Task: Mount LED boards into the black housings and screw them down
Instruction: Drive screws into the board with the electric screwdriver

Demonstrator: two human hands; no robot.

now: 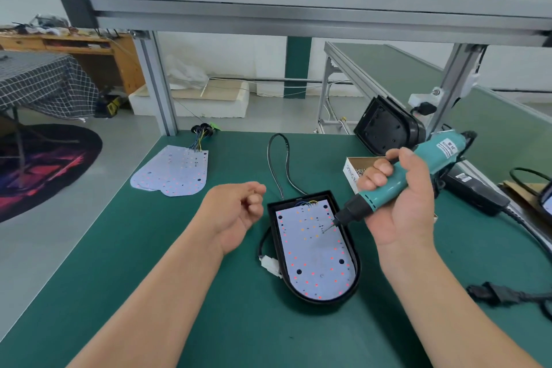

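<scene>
A black housing (357, 275) lies on the green table with a white LED board (313, 251) seated inside it. My right hand (400, 203) grips a teal electric screwdriver (400, 176), its bit pointing down-left at the upper right part of the board. My left hand (239, 212) hovers just left of the housing with its fingers curled; whether it holds anything small I cannot tell. Loose LED boards (173, 173) with coloured wires lie stacked at the left of the table.
A small box of screws (355, 169) sits behind my right hand. More black housings (385, 128) stand at the back right by a frame post. A black power supply (475, 191) and cables lie at the right. The table's left edge drops to the floor.
</scene>
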